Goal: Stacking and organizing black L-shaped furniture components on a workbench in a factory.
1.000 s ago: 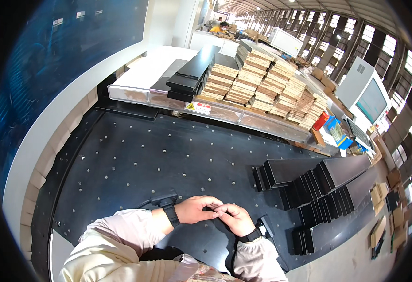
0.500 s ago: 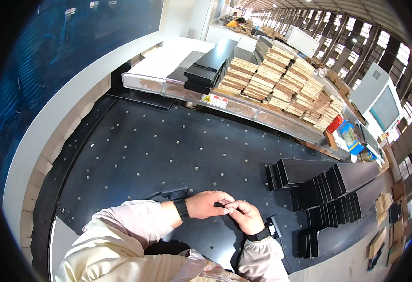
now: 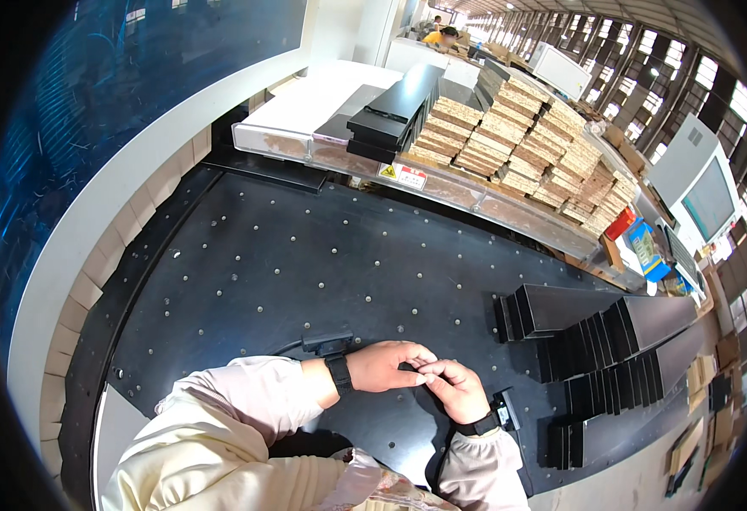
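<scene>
Black boards (image 3: 612,383) sit grouped at the right side of the studded table (image 3: 305,255). Over it, the left hand (image 3: 382,366), fingers curled, meets the right hand (image 3: 460,392) at the fingertips; whether either grips anything, I cannot tell.

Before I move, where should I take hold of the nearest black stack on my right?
Probably by the layered end of the nearest stack, coming from the left: that end faces your right hand, while the next stack sits close along its far side.
</scene>
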`<state>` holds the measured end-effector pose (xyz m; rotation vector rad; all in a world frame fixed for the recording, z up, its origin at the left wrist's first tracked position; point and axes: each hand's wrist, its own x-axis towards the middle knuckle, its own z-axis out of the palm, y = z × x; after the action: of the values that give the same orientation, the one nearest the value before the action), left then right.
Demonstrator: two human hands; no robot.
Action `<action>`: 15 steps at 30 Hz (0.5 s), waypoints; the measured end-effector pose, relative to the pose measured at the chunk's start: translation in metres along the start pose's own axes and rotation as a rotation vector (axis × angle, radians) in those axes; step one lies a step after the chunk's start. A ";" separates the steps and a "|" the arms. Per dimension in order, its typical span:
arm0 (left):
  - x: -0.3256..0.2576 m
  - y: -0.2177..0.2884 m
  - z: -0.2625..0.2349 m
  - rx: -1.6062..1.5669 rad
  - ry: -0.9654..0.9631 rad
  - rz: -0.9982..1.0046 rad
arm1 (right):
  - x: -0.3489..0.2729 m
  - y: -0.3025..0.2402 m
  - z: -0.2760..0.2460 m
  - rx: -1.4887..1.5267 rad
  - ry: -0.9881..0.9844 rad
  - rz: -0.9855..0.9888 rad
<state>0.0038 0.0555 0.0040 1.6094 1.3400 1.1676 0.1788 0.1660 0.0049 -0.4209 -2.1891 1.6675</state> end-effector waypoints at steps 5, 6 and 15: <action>-0.001 -0.001 0.000 0.000 0.003 -0.006 | 0.000 0.003 -0.001 -0.018 -0.003 0.007; -0.001 -0.001 0.000 -0.006 0.007 0.002 | 0.000 0.004 -0.001 -0.014 -0.004 -0.004; -0.001 -0.005 0.002 -0.032 0.007 0.002 | 0.000 0.008 0.001 0.055 -0.003 -0.012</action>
<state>0.0036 0.0555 -0.0011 1.5857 1.3184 1.1908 0.1784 0.1673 -0.0026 -0.3900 -2.1388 1.7183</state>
